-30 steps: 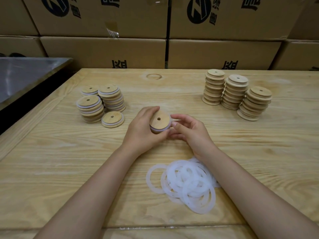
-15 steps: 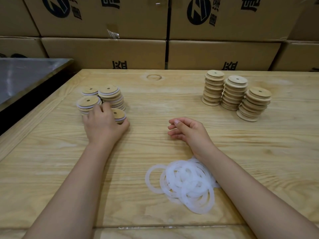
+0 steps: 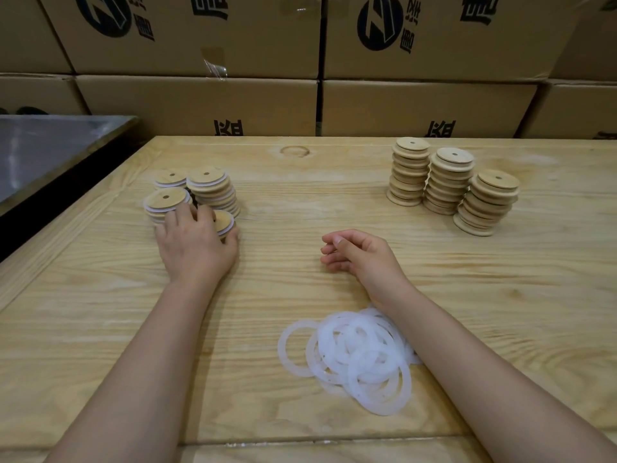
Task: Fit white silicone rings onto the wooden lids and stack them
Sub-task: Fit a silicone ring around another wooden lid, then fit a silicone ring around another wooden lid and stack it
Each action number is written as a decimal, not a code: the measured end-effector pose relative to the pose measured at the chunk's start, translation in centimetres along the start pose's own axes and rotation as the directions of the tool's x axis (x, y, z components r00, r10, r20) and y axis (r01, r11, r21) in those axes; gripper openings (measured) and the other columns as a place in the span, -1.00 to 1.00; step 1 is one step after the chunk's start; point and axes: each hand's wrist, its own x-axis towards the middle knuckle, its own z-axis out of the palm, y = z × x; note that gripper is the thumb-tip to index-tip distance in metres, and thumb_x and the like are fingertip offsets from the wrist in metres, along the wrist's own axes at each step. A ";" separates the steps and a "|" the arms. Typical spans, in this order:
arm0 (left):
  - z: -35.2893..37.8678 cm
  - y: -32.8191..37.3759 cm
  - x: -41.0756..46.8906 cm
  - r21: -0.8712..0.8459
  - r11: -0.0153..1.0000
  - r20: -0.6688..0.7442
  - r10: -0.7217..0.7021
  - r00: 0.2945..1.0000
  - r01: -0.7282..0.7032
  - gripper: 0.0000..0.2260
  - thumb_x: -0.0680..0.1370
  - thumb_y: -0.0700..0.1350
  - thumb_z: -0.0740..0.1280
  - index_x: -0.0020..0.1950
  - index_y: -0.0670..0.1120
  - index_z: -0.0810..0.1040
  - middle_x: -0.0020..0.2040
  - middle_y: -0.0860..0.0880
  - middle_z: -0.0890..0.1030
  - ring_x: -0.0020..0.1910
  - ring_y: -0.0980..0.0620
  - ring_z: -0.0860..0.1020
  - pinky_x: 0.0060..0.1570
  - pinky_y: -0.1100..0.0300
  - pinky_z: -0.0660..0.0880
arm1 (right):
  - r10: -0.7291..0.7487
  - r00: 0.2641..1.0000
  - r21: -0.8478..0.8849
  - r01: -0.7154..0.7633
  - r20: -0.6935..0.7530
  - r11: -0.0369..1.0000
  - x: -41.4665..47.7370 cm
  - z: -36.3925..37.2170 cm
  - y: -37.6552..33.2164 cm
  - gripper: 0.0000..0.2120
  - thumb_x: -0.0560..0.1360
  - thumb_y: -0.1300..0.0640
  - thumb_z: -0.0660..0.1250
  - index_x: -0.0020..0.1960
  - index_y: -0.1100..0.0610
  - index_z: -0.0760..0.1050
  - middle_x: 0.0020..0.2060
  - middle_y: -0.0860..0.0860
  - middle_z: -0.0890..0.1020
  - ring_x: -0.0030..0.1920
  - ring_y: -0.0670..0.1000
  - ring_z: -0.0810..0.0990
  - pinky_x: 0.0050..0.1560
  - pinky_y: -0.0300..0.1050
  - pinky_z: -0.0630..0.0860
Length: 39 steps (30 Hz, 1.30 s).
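Lid (image 3: 224, 221) w/ its white ring on sits atop a short stack at the left of the table (image 3: 300, 202), just in front of the ringed stacks (image 3: 212, 190). Left hand (image 3: 197, 243) covers it, fingers curled over the top, thumb at its near edge, so it looks gripped. Right hand (image 3: 362, 253) rests mid-table, loosely curled, holding nothing. Rings (image 3: 359, 357) lie in an overlapping heap near the front edge, beside the right forearm. The 3 bare stacks (image 3: 450, 182) stand far right, well apart from both hands.

Risks, as I judge them:
- Left fingers touch the nearest ringed stack, so a nudge on letting go could topple it into its neighbours.
- A lid set off-centre would make the short stack lean as it grows.
- Dragging the lid sideways could roll its ring off.
- The rightmost bare stack already leans, and a careless grab from the top may slide it over.
- The rings overlap, so lifting one may pull others along, or the forearm could sweep some off the edge.

Writing: boxes (image 3: 193, 105) behind carry a dark round logo (image 3: 380, 25) w/ an angular mark, plus big dark characters. These are cropped, and some look upside down, so they're not readable. No marks seen on lids or rings.
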 end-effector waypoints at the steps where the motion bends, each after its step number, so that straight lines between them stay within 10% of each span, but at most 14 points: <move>1: 0.0 0.0 0.0 -0.005 1.000 0.012 -0.002 1.000 0.002 -0.60 0.41 0.09 0.42 0.06 -0.19 0.53 0.07 -0.23 0.49 0.12 -0.22 0.41 0.08 -0.08 0.28 | 0.001 1.000 0.001 -0.001 0.003 1.000 0.0 0.0 0.0 -0.84 0.57 0.26 0.24 -0.08 0.17 0.59 -0.25 0.05 0.64 -0.24 -0.04 0.63 -0.14 -0.19 0.58; 9: -1.6 2.3 -1.0 -0.270 0.868 -0.189 0.377 0.907 -0.417 -0.82 0.49 -0.11 0.34 -0.04 -0.21 0.57 -0.30 -0.12 0.54 -0.29 -0.18 0.54 -0.32 0.02 0.45 | -0.098 0.971 -0.160 0.063 -0.216 0.985 0.4 -2.5 -1.1 -0.87 0.56 0.21 0.28 -0.03 0.19 0.61 -0.31 -0.04 0.61 -0.31 -0.13 0.54 -0.25 -0.25 0.50; 16: -0.2 2.8 -1.2 -0.372 0.848 0.150 0.456 0.877 -0.377 -0.84 0.54 -0.02 0.29 -0.05 -0.08 0.58 -0.36 0.10 0.44 -0.23 -0.03 0.49 -0.27 0.14 0.35 | -0.504 0.578 -0.669 -0.099 -0.642 0.737 2.1 -9.3 -3.6 -0.66 0.49 0.08 0.33 0.26 0.06 0.49 0.23 0.16 0.37 0.26 0.18 0.32 0.34 -0.03 0.21; 22: 0.2 2.7 -1.1 -0.382 0.850 0.164 0.449 0.879 -0.363 -0.83 0.54 0.03 0.28 -0.05 -0.04 0.57 -0.38 0.14 0.41 -0.20 -0.04 0.51 -0.24 0.11 0.41 | -0.383 0.650 -0.731 -0.424 -0.657 0.535 3.8 -14.1 -4.8 -0.44 0.49 -0.10 0.33 0.43 0.00 0.29 0.43 0.25 0.14 0.41 0.26 0.12 0.38 0.16 0.16; 39: 0.2 2.8 -1.0 -0.367 0.873 0.199 0.411 0.890 -0.321 -0.83 0.55 0.04 0.26 -0.06 -0.02 0.56 -0.39 0.15 0.43 -0.29 0.05 0.43 -0.31 0.15 0.33 | -0.602 0.505 -0.765 -0.210 -0.618 0.608 3.6 -15.1 -5.6 -0.66 0.47 -0.01 0.35 0.10 0.21 0.44 0.15 0.15 0.50 0.22 0.19 0.39 0.24 0.01 0.27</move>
